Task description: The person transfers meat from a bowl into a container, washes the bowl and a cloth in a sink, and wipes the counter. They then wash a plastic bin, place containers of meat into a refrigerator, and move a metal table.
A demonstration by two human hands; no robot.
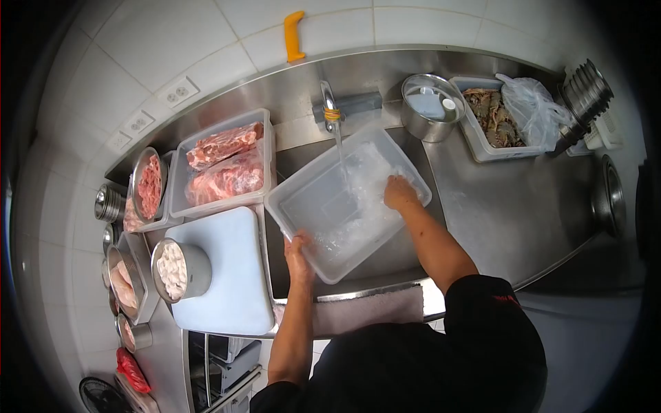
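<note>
A translucent rectangular plastic tub [303,199] is tilted over the sink [282,258], with soapy suds and water inside. A stream from the tap [331,113] runs into it. My left hand [297,253] grips the tub's near left rim. Inside the tub, near its right wall, my right hand [401,193] is closed among the white foam; whatever it holds, if anything, is hidden.
Left of the sink stand a tub of raw meat [224,206], a blue cutting board [231,275] and a steel pot [195,270] with pale pieces. To the right are a steel pot [421,127], a bin [489,153] of shellfish and a plastic bag [530,110].
</note>
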